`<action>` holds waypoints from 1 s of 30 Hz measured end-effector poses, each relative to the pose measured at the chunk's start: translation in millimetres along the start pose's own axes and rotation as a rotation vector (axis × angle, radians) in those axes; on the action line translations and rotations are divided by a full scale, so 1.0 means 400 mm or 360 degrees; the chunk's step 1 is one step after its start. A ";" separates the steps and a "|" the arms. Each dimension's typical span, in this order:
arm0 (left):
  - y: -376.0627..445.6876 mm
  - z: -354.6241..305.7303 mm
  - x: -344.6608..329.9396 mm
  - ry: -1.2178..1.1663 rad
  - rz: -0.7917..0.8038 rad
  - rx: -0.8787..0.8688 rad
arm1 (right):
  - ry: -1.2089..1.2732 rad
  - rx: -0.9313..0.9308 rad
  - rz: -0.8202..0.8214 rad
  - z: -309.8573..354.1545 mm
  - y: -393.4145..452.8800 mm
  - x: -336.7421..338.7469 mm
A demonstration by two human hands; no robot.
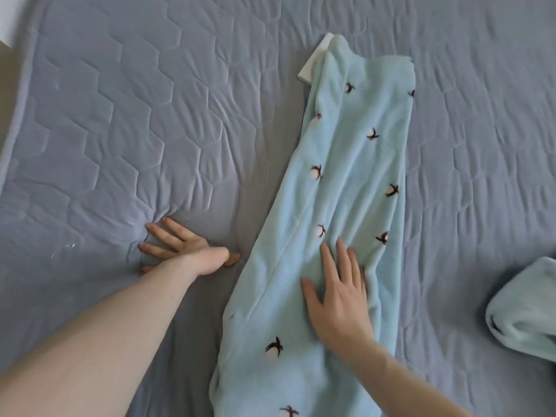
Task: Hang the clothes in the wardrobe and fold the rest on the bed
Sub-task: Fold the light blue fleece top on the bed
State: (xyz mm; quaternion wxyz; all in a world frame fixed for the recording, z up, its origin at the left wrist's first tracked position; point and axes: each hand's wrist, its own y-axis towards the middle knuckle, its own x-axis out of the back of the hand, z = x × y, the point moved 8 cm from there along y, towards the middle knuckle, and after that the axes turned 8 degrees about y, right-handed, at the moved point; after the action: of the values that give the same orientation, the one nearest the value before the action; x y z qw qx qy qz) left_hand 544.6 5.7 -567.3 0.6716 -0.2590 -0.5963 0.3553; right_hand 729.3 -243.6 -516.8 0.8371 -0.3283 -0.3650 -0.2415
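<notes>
A long light-blue fleece garment with small dark-and-white cotton-boll marks lies folded lengthwise on the grey-blue quilted bed cover, running from the near edge up to the middle. My right hand presses flat on its lower half, fingers straight and spread. My left hand rests flat on the bare cover just left of the garment, fingers spread, holding nothing.
A second light-blue fleece piece lies bunched at the right edge. A white flat object pokes out from under the garment's far end. A pale wall or floor strip shows at the far left corner.
</notes>
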 end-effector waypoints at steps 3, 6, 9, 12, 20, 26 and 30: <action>-0.026 -0.001 0.011 0.0049 -0.0026 0.0004 | -0.0112 0.0047 0.0047 -0.029 -0.061 -0.054; -0.049 0.010 0.019 0.0082 -0.0082 -0.0002 | -0.0124 0.0123 0.0055 -0.042 -0.063 -0.046; -0.067 0.029 0.013 0.0112 -0.0136 -0.0061 | -0.0231 0.0163 0.0103 -0.083 -0.114 -0.033; -0.078 0.066 -0.020 0.0211 -0.0220 -0.0259 | -0.0273 0.0072 0.0180 -0.156 -0.235 -0.039; -0.250 0.284 -0.186 0.0089 -0.0543 -0.0912 | -0.0045 -0.0401 0.0351 -0.264 -0.520 -0.091; -0.503 0.513 -0.405 -0.0655 0.0085 -0.0708 | 0.0617 -0.0934 0.0219 -0.278 -0.699 -0.081; -0.596 0.630 -0.543 -0.0662 0.0576 -0.0378 | 0.1197 -0.1301 0.0412 -0.265 -0.803 -0.137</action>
State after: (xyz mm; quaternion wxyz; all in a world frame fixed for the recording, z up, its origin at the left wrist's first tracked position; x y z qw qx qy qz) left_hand 328.7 -330.3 -478.4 0.4259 -0.3595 -0.7027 0.4423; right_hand 536.5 -525.8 -494.1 0.7371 -0.5591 0.1244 -0.3587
